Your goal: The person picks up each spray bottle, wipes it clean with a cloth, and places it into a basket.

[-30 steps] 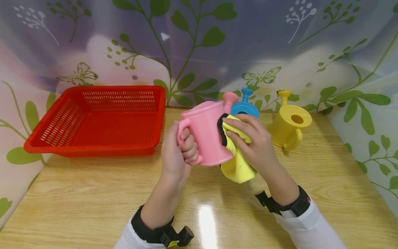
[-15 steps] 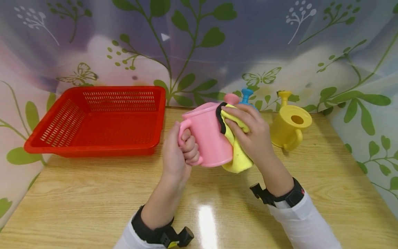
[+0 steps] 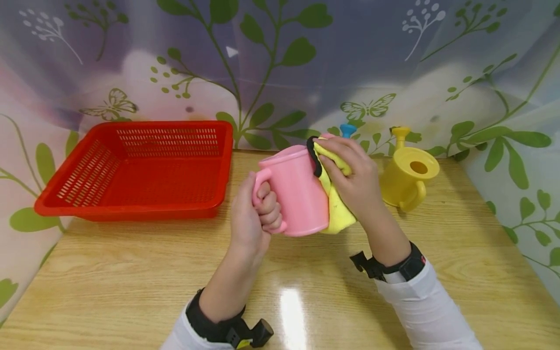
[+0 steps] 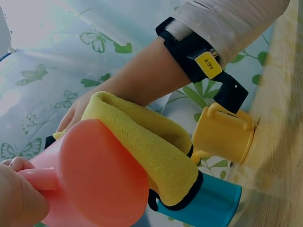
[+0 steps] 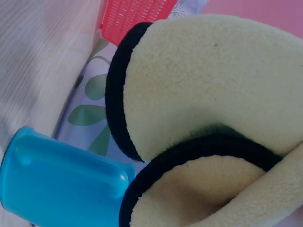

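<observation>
A pink watering can (image 3: pixel 297 194) is held tilted above the table, its handle gripped by my left hand (image 3: pixel 255 214). My right hand (image 3: pixel 356 175) presses a yellow cloth (image 3: pixel 339 209) with black edging against the can's spout side. The cloth hangs in folds down that side and, with the hand, covers most of the spout. In the left wrist view the pink can's round base (image 4: pixel 104 175) faces the camera, with the cloth (image 4: pixel 147 146) draped beside it. Loose cloth folds (image 5: pixel 213 85) fill much of the right wrist view.
Behind my right hand stands a blue watering can (image 5: pixel 66 179); only its spout head (image 3: pixel 347 130) shows in the head view. A yellow watering can (image 3: pixel 402 180) stands to the right. A red plastic basket (image 3: pixel 144 211) sits at the left, before a leaf-patterned curtain (image 3: pixel 280 73).
My right hand and the cloth have moved up along the pink can toward its spout, hiding more of the spout and the blue can. The left hand has shifted only slightly.
</observation>
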A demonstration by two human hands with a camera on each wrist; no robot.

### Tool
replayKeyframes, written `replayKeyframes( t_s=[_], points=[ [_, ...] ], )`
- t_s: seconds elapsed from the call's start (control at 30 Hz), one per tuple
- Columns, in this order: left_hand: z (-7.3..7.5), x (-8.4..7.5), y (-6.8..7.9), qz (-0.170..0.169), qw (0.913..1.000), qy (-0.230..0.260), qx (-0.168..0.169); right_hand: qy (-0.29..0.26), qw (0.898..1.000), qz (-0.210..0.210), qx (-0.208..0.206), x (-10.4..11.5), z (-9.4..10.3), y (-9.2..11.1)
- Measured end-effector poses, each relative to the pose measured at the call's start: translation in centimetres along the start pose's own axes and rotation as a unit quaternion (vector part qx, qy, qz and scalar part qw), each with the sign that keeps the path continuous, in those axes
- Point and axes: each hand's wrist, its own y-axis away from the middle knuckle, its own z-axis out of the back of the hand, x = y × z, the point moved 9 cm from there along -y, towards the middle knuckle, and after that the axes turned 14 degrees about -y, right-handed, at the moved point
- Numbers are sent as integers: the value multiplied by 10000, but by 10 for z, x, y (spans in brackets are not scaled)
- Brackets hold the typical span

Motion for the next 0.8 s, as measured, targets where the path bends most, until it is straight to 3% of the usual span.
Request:
replayKeyframes(
  t_s=[0.6,0.8],
  points=[
    [5,0,-1,83,9998,164,-119,-35,9998,170,45,2,0,15],
    [7,-6,-1,-82,9995,269,-154,-158,9995,231,155,6,-2,18]
  ],
)
